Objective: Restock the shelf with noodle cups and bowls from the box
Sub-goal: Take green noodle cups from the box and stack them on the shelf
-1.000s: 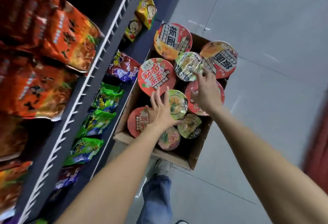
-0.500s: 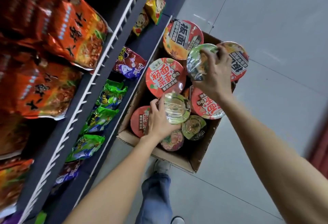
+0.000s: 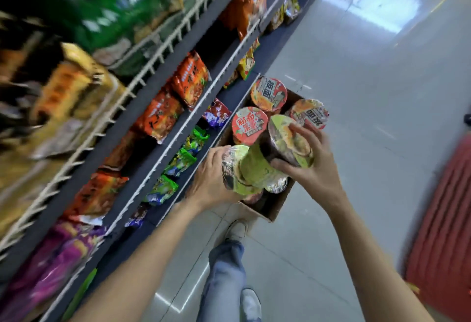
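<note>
Left hand (image 3: 211,181) was clamped on a green noodle cup (image 3: 246,167), right hand (image 3: 309,161) clamped on a second green-lidded noodle cup (image 3: 286,138); the two cups touched, both held above the cardboard box (image 3: 276,205). Beyond the grips, red noodle bowls (image 3: 249,124) sat in the box; shelf (image 3: 163,107) left of the left hand.

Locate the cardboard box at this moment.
In the head view the cardboard box sits on the floor right of centre, against the foot of the shelf, partly hidden behind both hands' noodle cups, just ahead of the person's shoe.
</note>
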